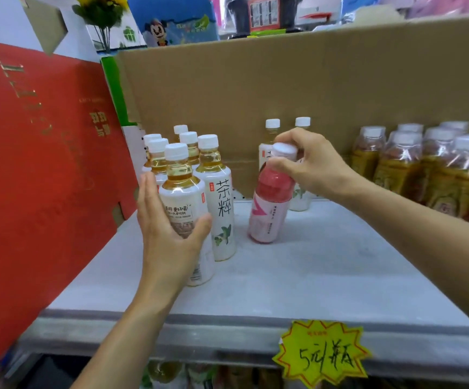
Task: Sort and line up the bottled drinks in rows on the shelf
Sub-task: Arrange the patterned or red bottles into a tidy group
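Observation:
On the grey shelf (325, 265) several white-labelled tea bottles stand grouped at the left. My left hand (168, 234) wraps the front tea bottle (181, 189) of that group around its label. Beside it stands another tea bottle (220, 200) with large black characters. My right hand (309, 161) grips the cap of a pink bottle (267, 209), which tilts with its base on the shelf. Two more tea bottles (272, 133) stand behind the pink one, partly hidden by my right hand.
A red carton (39, 164) leans at the left edge. A brown cardboard sheet (297, 88) forms the back wall. Shrink-wrapped amber drink bottles (424, 167) fill the right. A yellow price tag (323, 353) hangs on the shelf's front edge.

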Tool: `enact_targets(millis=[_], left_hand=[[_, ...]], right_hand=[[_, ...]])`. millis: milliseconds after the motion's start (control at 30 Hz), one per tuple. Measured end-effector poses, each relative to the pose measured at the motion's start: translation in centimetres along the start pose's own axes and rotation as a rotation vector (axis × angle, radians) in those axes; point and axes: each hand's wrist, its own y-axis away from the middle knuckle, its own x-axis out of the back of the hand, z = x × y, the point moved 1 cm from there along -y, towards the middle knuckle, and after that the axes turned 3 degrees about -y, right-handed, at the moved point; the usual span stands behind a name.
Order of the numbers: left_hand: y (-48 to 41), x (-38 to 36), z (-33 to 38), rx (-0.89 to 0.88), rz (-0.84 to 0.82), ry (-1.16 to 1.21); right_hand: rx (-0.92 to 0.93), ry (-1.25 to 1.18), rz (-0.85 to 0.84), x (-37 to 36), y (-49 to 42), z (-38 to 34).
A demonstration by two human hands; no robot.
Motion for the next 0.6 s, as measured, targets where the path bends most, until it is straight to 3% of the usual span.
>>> enact_targets(millis=[233, 333, 433, 600], left_hand=[[1.9, -1.8, 3.2, 0.023, 0.168, 0.036], [4.0, -3.5, 6.9, -0.202, 0.316, -0.03], [7.2, -7.5, 12.0, -0.351, 0.18, -0.028], [14.1, -15.0, 20.6, -0.218, -0.252, 0.232]], right_hand=[[-0.023, -0.053, 0.035, 6.1, 6.1, 0.0], [-0.013, -0.055, 0.054, 9.3, 9.3, -0.1], [-0.013, -0.024, 0.092, 13.1, 12.9, 0.4], [0.016, 0.003, 0.244, 21.1, 19.1, 1.6]])
